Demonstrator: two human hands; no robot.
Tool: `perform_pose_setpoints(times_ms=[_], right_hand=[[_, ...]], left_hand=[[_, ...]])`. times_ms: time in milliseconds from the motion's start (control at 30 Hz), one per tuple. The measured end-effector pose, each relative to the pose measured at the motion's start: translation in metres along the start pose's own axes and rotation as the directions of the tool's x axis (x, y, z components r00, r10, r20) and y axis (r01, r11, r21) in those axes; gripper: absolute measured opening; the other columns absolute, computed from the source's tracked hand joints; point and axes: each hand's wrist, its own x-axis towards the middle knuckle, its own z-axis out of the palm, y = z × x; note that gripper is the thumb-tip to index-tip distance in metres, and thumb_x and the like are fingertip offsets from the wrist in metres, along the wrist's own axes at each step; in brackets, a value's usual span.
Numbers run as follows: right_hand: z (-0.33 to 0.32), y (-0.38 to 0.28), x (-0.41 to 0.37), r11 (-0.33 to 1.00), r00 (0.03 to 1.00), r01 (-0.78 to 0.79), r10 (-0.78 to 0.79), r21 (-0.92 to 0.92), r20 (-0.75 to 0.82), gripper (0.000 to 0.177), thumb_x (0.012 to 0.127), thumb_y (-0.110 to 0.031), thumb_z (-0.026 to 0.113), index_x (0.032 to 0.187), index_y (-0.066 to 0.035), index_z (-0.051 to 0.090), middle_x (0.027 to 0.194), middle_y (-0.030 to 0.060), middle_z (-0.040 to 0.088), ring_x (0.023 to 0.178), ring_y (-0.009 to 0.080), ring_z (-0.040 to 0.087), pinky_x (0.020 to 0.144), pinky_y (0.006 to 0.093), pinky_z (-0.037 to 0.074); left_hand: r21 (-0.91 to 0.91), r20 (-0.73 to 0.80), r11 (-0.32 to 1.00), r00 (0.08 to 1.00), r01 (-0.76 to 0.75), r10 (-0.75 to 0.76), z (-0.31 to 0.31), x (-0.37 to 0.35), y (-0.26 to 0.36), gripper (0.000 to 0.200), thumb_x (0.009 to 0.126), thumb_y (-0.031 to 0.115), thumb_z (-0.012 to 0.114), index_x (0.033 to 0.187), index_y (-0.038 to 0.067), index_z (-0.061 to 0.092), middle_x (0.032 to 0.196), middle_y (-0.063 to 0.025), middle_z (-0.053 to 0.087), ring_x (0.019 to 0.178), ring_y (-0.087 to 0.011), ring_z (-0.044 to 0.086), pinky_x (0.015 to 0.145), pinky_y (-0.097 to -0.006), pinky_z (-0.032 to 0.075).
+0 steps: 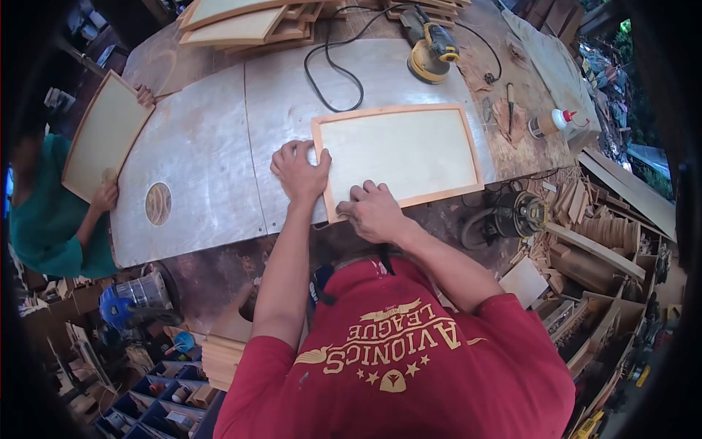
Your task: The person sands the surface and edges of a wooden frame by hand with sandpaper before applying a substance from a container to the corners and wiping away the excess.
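A pale panel (398, 154) with a light wooden frame lies on the metal-topped bench (197, 154), near its front edge. My left hand (300, 172) rests at the panel's left end, thumb on the frame's left strip and fingers curled on the metal beside it. At the front left corner, my right hand (371, 212) has its fingers bent against the frame's front strip; its fingertips are close together around the wood. The panel's underside is hidden.
A co-worker (55, 212) at the left holds a similar panel (108, 137). More frames (241, 25) are stacked at the back. A yellow sander (431, 55) with a cable, a knife-like tool (510, 106) and a glue bottle (548, 123) lie behind and right.
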Motion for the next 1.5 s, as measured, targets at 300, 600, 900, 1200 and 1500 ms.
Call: perform_pose_setpoints(times_ms=[300,600,900,1200,1500], right_hand=[[-0.035,0.133,-0.109,0.961,0.973,-0.215,0.197,-0.174,-0.119,0.032,0.086,-0.017,0.067,0.114,-0.028,0.078,0.103,0.0058,0.063,0.106,0.0317,0.057,0.090,0.0480,0.044],[-0.067,0.176,-0.142,0.834,0.895,-0.446,0.421,-0.326,-0.147,0.023,0.085,-0.020,0.067,0.104,-0.028,0.078,0.104,0.0087,0.063,0.102,0.0341,0.064,0.086,0.0500,0.053],[-0.075,0.186,-0.150,0.746,0.865,-0.498,0.460,-0.442,-0.200,0.017,0.087,-0.024,0.065,0.098,-0.023,0.078,0.106,0.0113,0.065,0.104,0.0344,0.065,0.085,0.0507,0.054],[-0.068,0.180,-0.149,0.743,0.890,-0.456,0.397,-0.490,-0.225,0.020,0.088,-0.024,0.062,0.098,-0.019,0.079,0.103,0.0134,0.065,0.100,0.0350,0.064,0.082,0.0515,0.052],[-0.022,0.077,-0.085,0.917,0.936,-0.344,0.316,-0.202,-0.158,0.022,0.086,-0.023,0.067,0.105,-0.020,0.078,0.101,0.0129,0.063,0.102,0.0343,0.062,0.083,0.0497,0.052]], left_hand=[[0.047,-0.004,0.999,1.000,-0.016,0.016,0.001,0.004,0.003,0.037,0.083,0.037,0.078,0.111,0.013,0.076,0.122,-0.0116,0.063,0.121,-0.0350,0.052,0.110,-0.0522,0.036],[0.060,0.018,0.998,1.000,-0.002,0.001,-0.002,0.005,0.003,0.037,0.083,0.038,0.078,0.111,0.014,0.076,0.125,-0.0114,0.064,0.125,-0.0354,0.052,0.111,-0.0527,0.036],[0.053,0.025,0.998,0.999,0.027,-0.028,0.000,0.004,0.005,0.033,0.085,0.036,0.077,0.110,0.014,0.076,0.126,-0.0103,0.064,0.126,-0.0347,0.051,0.112,-0.0517,0.036],[0.053,0.005,0.998,1.000,0.026,-0.026,-0.001,0.003,0.006,0.031,0.085,0.036,0.077,0.108,0.015,0.076,0.125,-0.0094,0.065,0.124,-0.0341,0.052,0.111,-0.0511,0.036],[0.024,-0.018,0.998,0.998,0.055,-0.054,0.004,0.004,-0.001,0.028,0.084,0.035,0.079,0.104,0.016,0.077,0.123,-0.0088,0.065,0.124,-0.0334,0.052,0.111,-0.0509,0.037]])
